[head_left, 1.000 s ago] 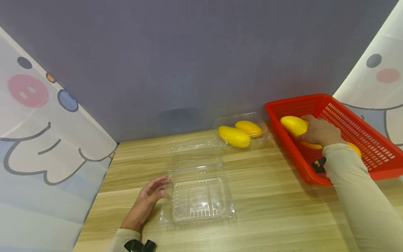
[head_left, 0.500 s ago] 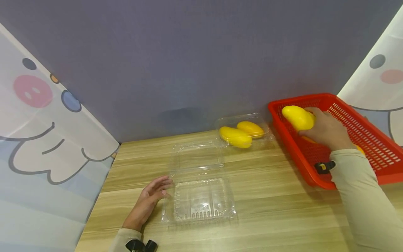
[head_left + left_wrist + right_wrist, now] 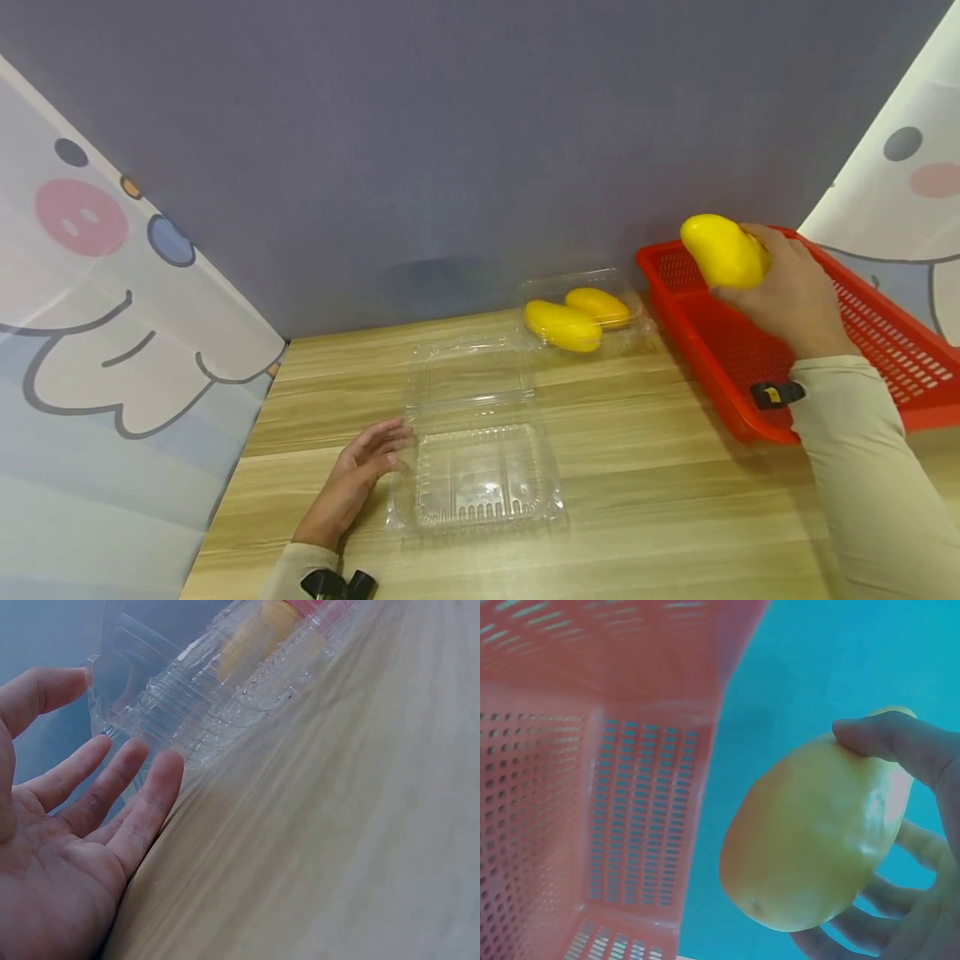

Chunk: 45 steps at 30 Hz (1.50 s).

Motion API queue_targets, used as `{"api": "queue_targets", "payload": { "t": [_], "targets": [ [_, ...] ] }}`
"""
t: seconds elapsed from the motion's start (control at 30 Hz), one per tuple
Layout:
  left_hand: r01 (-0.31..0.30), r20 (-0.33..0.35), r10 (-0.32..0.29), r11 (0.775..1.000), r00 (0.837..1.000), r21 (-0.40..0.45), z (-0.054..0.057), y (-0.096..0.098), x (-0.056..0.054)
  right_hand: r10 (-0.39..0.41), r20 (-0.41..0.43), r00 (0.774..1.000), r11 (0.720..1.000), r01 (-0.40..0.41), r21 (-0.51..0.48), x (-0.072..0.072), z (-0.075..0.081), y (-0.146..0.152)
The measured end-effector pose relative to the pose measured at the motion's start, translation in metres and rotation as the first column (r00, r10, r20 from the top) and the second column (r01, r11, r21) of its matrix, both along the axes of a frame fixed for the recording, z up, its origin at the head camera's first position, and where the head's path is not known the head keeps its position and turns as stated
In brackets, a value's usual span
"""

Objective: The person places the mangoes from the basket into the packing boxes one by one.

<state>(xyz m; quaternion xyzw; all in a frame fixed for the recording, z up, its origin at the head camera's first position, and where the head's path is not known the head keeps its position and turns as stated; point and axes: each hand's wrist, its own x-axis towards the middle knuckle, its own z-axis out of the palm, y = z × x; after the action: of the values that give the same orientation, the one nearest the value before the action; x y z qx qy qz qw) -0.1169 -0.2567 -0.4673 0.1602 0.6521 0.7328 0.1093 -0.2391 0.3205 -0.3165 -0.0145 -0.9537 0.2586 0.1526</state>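
My right hand [image 3: 798, 296] grips a yellow mango [image 3: 722, 252], holding it above the red basket [image 3: 697, 350]. In the right wrist view the thumb presses the upper end of the mango [image 3: 810, 832], with fingers round the far side. On the wooden table lies an unfolded clear plastic clamshell box [image 3: 480, 471], lid side away from me. Beside its left edge rests my left hand [image 3: 356, 475], fingers loosely extended. The left wrist view has the thumb and fingertips at the rim of the clear box [image 3: 172, 712]. My right forearm hides part of the basket.
Behind the box, against the grey wall panel [image 3: 450, 167], stands another clear container [image 3: 551, 283] with two yellow mangoes [image 3: 562, 325] in it. It sits close to the basket's left side. Printed cloth panels [image 3: 90, 350] flank the table on both sides.
My right hand has lifted the mango up from inside the basket to above its rim. Yellow fruit seen in the basket earlier no longer shows. The left hand stays by the box.
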Motion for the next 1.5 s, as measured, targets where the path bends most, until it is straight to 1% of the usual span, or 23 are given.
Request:
{"api": "queue_targets", "payload": {
  "t": [0.1, 0.2, 0.3, 0.4, 0.53, 0.77, 0.93, 1.17, 1.33, 1.5],
  "targets": [
    [0.004, -0.002, -0.004, 1.0, 1.0, -0.002, -0.001, -0.001, 0.0, -0.006, -0.022, 1.0, 1.0, 0.006, -0.027, 0.004, 0.004, -0.002],
    [0.004, -0.001, -0.004, 1.0, 1.0, -0.001, -0.001, -0.001, -0.001, -0.032, -0.039, 0.999, 0.997, 0.029, -0.069, 0.01, 0.007, -0.006],
    [-0.002, 0.001, 0.002, 1.0, 1.0, 0.001, 0.0, -0.001, -0.001, -0.069, -0.065, 0.996, 0.991, 0.061, -0.115, 0.017, 0.01, -0.01],
    [-0.005, 0.003, 0.005, 1.0, 1.0, 0.003, 0.0, -0.001, -0.001, -0.08, -0.092, 0.992, 0.987, 0.066, -0.143, 0.027, 0.01, -0.013],
    [-0.005, 0.006, 0.005, 1.0, 1.0, 0.002, -0.001, -0.001, 0.0, -0.067, -0.106, 0.992, 0.987, 0.051, -0.149, 0.038, 0.01, -0.012],
    [-0.006, -0.001, 0.006, 1.0, 1.0, -0.002, -0.003, -0.003, 0.002, -0.062, -0.111, 0.992, 0.991, 0.048, -0.123, 0.046, 0.018, -0.015],
    [-0.01, 0.0, 0.01, 1.0, 1.0, 0.005, -0.002, -0.002, 0.002, -0.026, -0.112, 0.993, 0.995, 0.015, -0.098, 0.051, 0.021, -0.017],
    [-0.008, -0.017, 0.008, 1.0, 1.0, 0.013, 0.0, 0.001, -0.002, -0.013, -0.111, 0.994, 0.995, 0.002, -0.1, 0.063, 0.028, -0.018],
    [-0.013, -0.015, 0.013, 1.0, 1.0, 0.005, 0.002, 0.002, -0.002, 0.054, -0.106, 0.993, 0.996, -0.061, -0.062, 0.065, 0.028, -0.024],
    [-0.008, -0.011, 0.009, 1.0, 1.0, 0.008, 0.001, 0.002, -0.002, 0.119, -0.093, 0.988, 0.993, -0.121, -0.014, 0.066, 0.023, -0.037]
  ]
}}
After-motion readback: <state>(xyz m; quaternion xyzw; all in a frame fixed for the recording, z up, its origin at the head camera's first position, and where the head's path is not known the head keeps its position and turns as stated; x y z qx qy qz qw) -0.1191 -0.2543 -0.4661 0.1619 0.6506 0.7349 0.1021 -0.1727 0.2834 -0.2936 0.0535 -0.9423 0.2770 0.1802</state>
